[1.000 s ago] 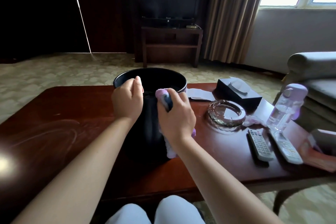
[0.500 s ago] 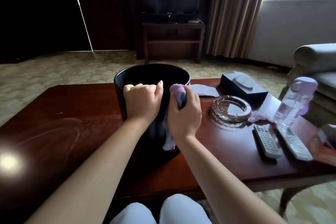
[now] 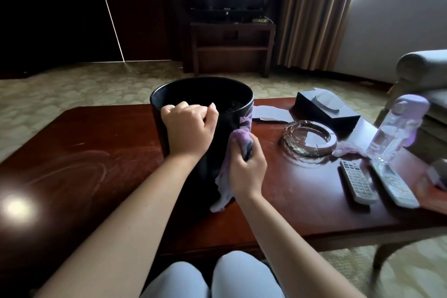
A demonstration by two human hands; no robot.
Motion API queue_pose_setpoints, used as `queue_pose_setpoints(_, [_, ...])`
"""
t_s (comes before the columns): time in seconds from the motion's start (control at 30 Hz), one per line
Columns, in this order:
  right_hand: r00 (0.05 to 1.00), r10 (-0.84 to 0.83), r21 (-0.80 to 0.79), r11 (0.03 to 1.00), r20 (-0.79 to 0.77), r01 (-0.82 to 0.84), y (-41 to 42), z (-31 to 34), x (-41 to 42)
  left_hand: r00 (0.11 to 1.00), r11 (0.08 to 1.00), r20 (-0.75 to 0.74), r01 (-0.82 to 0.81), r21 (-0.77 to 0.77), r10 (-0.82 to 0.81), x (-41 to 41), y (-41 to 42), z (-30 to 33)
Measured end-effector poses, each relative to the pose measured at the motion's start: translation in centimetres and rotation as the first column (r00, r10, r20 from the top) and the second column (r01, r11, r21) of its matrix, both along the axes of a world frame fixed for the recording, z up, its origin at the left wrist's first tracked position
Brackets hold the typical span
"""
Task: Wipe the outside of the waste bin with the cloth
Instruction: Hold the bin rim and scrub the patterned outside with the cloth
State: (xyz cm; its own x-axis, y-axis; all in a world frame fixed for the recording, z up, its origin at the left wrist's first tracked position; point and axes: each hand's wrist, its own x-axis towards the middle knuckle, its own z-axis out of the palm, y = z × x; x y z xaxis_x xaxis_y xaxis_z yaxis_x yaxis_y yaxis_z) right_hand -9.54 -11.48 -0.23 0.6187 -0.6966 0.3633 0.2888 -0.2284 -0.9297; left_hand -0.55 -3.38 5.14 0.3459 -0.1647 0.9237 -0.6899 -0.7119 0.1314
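Head view, the only 1, looking down over a person's 2 bare forearms to a dark wooden table [image 3: 96, 157].

A black round bin [image 3: 193, 94] stands upright on the table, near its middle, just in front of the person's knees. The left hand [image 3: 187, 129] is curled over the near rim, fingers hooked inside and thumb up, steadying the bin. The right hand [image 3: 245, 170] is closed round a bunched lilac cloth [image 3: 223, 189] and presses it against the bin's right side, low on the wall; a loose tail of cloth hangs down to the tabletop.

The step in hand looks like the wiping itself, on the near right of the outer wall. The far side and left side appear yet to be covered. The next move probably calls for a stroke along the wall, or for the left hand to turn the bin so a fresh face comes round.

Room is tighter on the right: a glass ashtray [image 3: 309, 139] sits near the bin, with 2 remotes [image 3: 358, 185], a bottle [image 3: 396, 128] and a dark tissue box [image 3: 326, 110] beyond. A slip of paper [image 3: 268, 112] lies just beside the bin's far right. The left of the table is open, and the near edge runs close under the forearms.
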Motion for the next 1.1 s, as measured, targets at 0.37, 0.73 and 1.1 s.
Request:
queue_pose_setpoints(0.37, [0.912, 0.008, 0.234, 0.968, -0.41, 0.097, -0.7, -7.6, -0.2, 1.0, 0.999, 0.007, 0.009, -0.052, -0.008, -0.1, -0.1, -0.2])
queue_pose_setpoints(0.73, [0.811, 0.061, 0.188, 0.98, -0.583, 0.061, -1.0, -9.9, -0.9, 1.0, 0.998, 0.025, -0.004, -0.07, 0.006, 0.0, -0.3, -0.3])
queue_pose_setpoints(1.1, [0.896, -0.024, 0.158, 0.982, -0.443, 0.104, -0.9, -8.2, -0.5, 1.0, 0.997, 0.023, 0.011, -0.079, -0.009, 0.0, -0.2, -0.2])
